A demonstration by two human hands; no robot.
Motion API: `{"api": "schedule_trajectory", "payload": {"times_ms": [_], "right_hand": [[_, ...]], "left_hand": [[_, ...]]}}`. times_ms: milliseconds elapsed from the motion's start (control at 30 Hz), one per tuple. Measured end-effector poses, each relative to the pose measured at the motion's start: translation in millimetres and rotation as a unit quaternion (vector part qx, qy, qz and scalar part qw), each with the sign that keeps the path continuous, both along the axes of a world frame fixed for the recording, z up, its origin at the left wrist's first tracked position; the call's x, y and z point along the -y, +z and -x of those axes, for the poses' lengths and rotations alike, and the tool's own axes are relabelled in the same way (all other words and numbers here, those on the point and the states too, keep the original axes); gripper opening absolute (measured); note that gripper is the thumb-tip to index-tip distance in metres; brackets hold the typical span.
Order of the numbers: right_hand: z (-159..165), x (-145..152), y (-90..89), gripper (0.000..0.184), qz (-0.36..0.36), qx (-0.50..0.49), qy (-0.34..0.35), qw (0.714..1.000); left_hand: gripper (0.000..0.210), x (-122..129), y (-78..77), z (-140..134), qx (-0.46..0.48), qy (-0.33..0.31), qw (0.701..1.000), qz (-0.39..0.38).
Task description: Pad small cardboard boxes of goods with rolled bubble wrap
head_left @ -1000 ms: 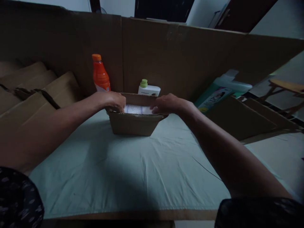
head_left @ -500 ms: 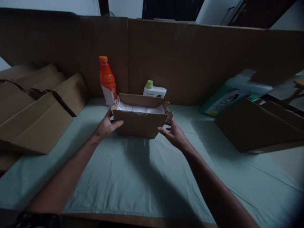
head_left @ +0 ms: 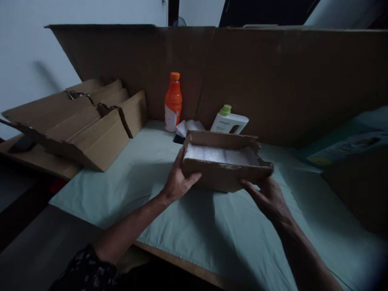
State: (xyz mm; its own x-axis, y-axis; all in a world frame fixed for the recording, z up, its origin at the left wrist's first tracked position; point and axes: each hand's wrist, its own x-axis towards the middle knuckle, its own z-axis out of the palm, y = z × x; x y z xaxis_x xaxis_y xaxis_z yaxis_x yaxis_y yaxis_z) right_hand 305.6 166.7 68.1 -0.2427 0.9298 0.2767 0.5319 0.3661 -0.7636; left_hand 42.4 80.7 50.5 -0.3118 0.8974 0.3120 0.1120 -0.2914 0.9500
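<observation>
A small open cardboard box (head_left: pixel 218 178) is gripped at both ends, tilted a little toward me. My left hand (head_left: pixel 178 180) is closed on its left end, thumb on the front wall. At the right end, my right hand (head_left: pixel 269 196) grips it with the thumb on the front and the other fingers mostly hidden behind. Bubble wrap (head_left: pixel 221 154) lies inside the box; whatever it may cover is hidden. Just behind stand a white bottle with a green cap (head_left: pixel 232 122) and an orange bottle (head_left: pixel 173 103). Crumpled clear wrap (head_left: pixel 190 128) and a dark flat item (head_left: pixel 178 139) lie between them.
Cardboard dividers (head_left: pixel 103 137) form compartments on the left. A tall cardboard panel (head_left: pixel 273 81) closes off the back. To the right, a large teal jug (head_left: pixel 348 141) leans behind a dark cardboard box (head_left: pixel 360 186). A pale green cloth (head_left: pixel 169 226) covers the table.
My view has swung left, so everything sits further right. Both hands still hold the box, which now tips more toward me and looks slightly raised. The crumpled wrap and dark item behind it have come into sight.
</observation>
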Motion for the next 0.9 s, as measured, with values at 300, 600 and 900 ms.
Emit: {"api": "schedule_trajectory", "payload": {"times_ms": [300,600,900], "right_hand": [[194,-56,-12.9,0.079,0.006,-0.07,0.309,0.948],[310,-77,-75.2,0.058,0.05,-0.085,0.221,0.97],[358,-93,-108.1,0.051,0.038,-0.111,0.248,0.962]], "left_hand": [[0.081,75,-11.9,96,-0.042,0.304,0.951,0.037],[0.101,61,-61.8,114,0.068,0.213,0.971,0.087],[0.107,-35,-81.3,161,0.033,0.232,0.967,0.098]]}}
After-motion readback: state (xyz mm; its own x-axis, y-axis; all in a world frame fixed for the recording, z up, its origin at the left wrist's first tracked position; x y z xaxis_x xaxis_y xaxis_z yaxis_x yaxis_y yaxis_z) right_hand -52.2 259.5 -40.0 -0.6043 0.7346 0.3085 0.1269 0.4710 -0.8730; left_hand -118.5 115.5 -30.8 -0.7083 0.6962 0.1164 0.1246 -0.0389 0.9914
